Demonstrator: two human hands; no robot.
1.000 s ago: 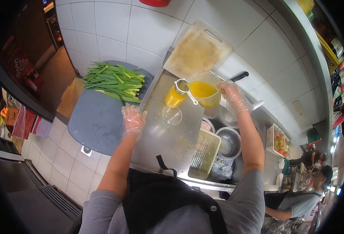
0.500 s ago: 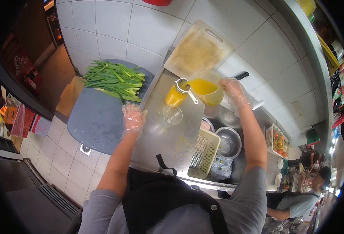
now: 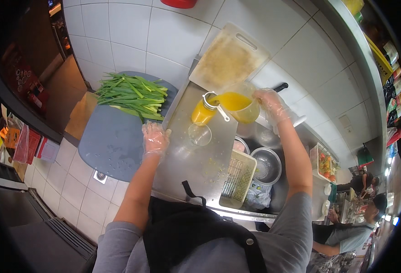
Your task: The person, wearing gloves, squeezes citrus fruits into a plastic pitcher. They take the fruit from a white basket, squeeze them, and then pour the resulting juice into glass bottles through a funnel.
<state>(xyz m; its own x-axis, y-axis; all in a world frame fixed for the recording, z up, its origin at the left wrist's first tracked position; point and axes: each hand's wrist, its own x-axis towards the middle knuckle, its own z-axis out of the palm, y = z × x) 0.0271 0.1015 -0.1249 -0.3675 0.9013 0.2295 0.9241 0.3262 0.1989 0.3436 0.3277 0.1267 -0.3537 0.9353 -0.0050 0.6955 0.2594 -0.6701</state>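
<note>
My right hand [image 3: 271, 103], in a clear plastic glove, grips a clear jug [image 3: 250, 108] at its handle side. The jug is tilted left, and yellow-orange liquid runs from its lip into a small strainer [image 3: 222, 113] with a white handle. Under the strainer a glass [image 3: 202, 114] of the same orange liquid stands on the steel counter. Nearer me is an empty clear glass [image 3: 200, 135]. My gloved left hand [image 3: 155, 137] rests palm down with fingers apart, where the steel counter meets a grey board, and holds nothing.
Long green leafy stalks [image 3: 132, 96] lie on the grey board [image 3: 105, 136]. A cutting board [image 3: 230, 57] leans on the tiled wall. A cream basket [image 3: 238, 179] and a metal bowl [image 3: 266, 166] sit at the sink to the right. Another person [image 3: 346, 236] is at the far right.
My hands, the jug and the strainer keep nearly the same places, and liquid runs in both frames. The view has shifted slightly. The person at the far right has raised a hand.
</note>
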